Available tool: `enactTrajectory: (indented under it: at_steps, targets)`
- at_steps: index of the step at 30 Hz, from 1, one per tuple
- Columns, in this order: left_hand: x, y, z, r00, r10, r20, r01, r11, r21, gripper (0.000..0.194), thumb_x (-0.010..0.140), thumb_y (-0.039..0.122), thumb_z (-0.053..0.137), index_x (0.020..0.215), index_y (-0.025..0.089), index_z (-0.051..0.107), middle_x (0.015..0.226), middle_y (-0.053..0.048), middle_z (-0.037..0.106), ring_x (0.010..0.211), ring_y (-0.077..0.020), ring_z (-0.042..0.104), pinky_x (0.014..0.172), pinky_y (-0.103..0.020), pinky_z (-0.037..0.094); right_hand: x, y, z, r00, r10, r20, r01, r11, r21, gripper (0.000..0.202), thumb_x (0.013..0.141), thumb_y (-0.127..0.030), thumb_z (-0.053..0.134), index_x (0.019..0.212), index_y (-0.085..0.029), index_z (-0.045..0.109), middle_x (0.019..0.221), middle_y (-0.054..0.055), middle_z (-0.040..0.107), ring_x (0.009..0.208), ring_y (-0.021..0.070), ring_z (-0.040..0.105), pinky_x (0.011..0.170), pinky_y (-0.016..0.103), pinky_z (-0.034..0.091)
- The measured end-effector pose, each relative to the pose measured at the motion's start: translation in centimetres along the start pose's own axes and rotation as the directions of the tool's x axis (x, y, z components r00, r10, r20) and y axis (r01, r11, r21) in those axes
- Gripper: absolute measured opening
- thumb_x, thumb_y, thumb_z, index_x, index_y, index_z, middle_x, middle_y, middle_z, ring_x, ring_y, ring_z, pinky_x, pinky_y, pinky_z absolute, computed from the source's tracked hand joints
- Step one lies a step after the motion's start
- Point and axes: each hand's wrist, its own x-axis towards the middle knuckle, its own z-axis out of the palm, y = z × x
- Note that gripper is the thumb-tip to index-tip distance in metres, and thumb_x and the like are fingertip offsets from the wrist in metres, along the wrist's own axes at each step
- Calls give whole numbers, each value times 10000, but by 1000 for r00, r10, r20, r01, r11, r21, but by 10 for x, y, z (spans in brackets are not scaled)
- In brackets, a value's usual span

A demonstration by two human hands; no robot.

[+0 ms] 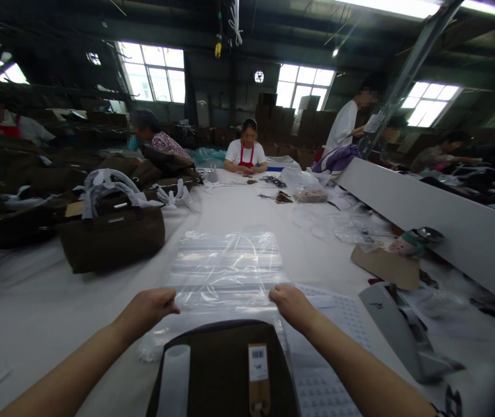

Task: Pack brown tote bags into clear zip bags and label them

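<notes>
Plastic sheeting (230, 258) lies on the table (230, 208) between the left fingers (170, 298) and right fingers (276, 293), reaching beyond both. Nearer than them sits a bag (219, 376); beyond and left, a handbag (112, 240); right of the right fingers, printed sheets (347, 315).

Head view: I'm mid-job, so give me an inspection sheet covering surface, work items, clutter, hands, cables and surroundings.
Surface: white table, things spread along both sides.
Work items: clear plastic laid flat in front; dark bag at the near edge, with a barcode tag.
Clutter: handbag with wrapped handles at left; printed sheets, grey device and cardboard piece at right.
Hands: left hand and right hand closed on opposite side edges of the plastic.
Cables: overhead, a hanging line with a yellow end; whether electrical, cannot tell.
Surroundings: person in a red apron across the table; stacked boxes and windows behind.
</notes>
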Motion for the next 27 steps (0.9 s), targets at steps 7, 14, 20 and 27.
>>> enactTrajectory:
  at_steps: [7,14,20,27]
  targets:
    - [33,11,12,997,-72,-15,72,997,26,344,737,474,528,601,209,355,557,47,444,556,-137,425,537,-235,271,19,5,14,991,107,80,-108,994,14,119,769,-213,628,868,-156,597,918,102,655,889,246,603,709,291,402]
    - [10,-2,14,981,-146,-130,164,976,145,171,794,310,464,662,215,409,654,13,531,599,-157,473,561,-258,256,21,2,32,969,246,2,-226,887,403,278,818,-462,529,854,-187,510,793,60,634,796,226,601,666,279,372]
    - [-25,-15,17,753,-530,-390,399,839,-370,292,737,307,556,538,193,375,508,34,376,510,-125,329,518,-251,229,7,10,64,877,467,-113,-245,637,731,148,771,-208,522,662,-210,423,671,8,537,741,190,548,698,285,376]
    - [-26,9,9,584,-793,-176,75,268,-960,189,703,337,570,743,195,453,742,-11,554,653,-118,558,575,-228,466,2,12,57,712,701,-27,-166,206,964,396,881,-538,235,962,-228,468,791,34,576,698,184,587,591,342,496]
